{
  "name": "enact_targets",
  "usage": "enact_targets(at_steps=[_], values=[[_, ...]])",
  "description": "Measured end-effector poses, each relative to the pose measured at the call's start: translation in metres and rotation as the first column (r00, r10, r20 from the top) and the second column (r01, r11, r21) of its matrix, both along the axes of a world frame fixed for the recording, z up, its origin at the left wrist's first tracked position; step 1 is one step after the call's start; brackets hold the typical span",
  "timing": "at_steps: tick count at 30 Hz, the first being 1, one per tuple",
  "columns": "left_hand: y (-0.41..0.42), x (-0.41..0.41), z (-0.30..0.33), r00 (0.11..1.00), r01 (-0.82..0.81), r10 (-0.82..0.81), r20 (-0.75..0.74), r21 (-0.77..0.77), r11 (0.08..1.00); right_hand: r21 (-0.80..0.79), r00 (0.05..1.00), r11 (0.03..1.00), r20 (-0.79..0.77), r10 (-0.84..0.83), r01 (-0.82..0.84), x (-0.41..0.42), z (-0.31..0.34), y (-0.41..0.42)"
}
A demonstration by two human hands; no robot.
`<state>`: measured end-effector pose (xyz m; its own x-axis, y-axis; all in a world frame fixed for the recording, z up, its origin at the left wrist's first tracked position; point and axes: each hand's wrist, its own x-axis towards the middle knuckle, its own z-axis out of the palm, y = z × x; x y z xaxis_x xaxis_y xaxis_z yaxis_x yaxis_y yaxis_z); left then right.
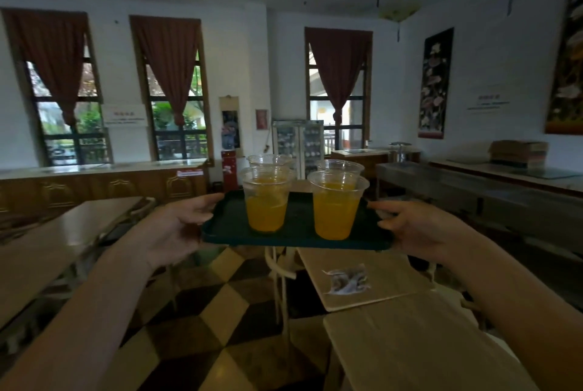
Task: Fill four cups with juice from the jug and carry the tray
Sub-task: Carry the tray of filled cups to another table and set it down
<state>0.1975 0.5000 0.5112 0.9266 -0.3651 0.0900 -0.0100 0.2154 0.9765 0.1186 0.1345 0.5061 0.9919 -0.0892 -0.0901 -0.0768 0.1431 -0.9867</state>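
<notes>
Both hands grip a dark green tray [227,226]: left hand [176,226] and right hand [419,229] curl their fingers round its side edges. Four clear cups [266,201] of orange juice stand upright on it, tray held up over a wooden table [372,280].

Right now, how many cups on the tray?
4, all on the tray: front left, front right, back left, back right. The back two are mostly hidden behind the front ones.
</notes>
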Motion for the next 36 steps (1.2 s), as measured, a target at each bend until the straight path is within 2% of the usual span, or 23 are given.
enact_targets(at_steps=[6,14,18,24,28,36], values=[[0.063,0.061,-0.006,0.996,-0.061,0.058,-0.063,-0.046,0.997,0.005,0.999,0.999,0.005,0.041,-0.041,0.078,-0.002,0.055],[0.133,0.160,-0.026,0.993,-0.007,-0.006,-0.119,-0.110,0.994,-0.021,0.995,0.995,-0.032,0.096,-0.096,0.182,-0.006,0.104],[0.145,0.205,-0.035,0.994,0.034,-0.045,-0.095,-0.114,0.993,-0.008,0.990,0.990,-0.035,0.138,-0.139,0.242,-0.011,0.114],[0.153,0.300,-0.051,0.985,-0.096,0.077,-0.155,-0.125,0.987,0.006,0.982,0.984,-0.061,0.178,-0.178,0.350,-0.019,0.117],[0.151,0.370,-0.051,0.994,-0.067,0.061,-0.088,-0.066,0.996,0.002,0.977,0.979,-0.065,0.203,-0.204,0.435,-0.021,0.115],[0.149,0.523,-0.049,0.994,-0.081,0.077,-0.072,-0.052,0.995,-0.008,0.965,0.966,-0.045,0.257,-0.258,0.604,-0.020,0.113]])
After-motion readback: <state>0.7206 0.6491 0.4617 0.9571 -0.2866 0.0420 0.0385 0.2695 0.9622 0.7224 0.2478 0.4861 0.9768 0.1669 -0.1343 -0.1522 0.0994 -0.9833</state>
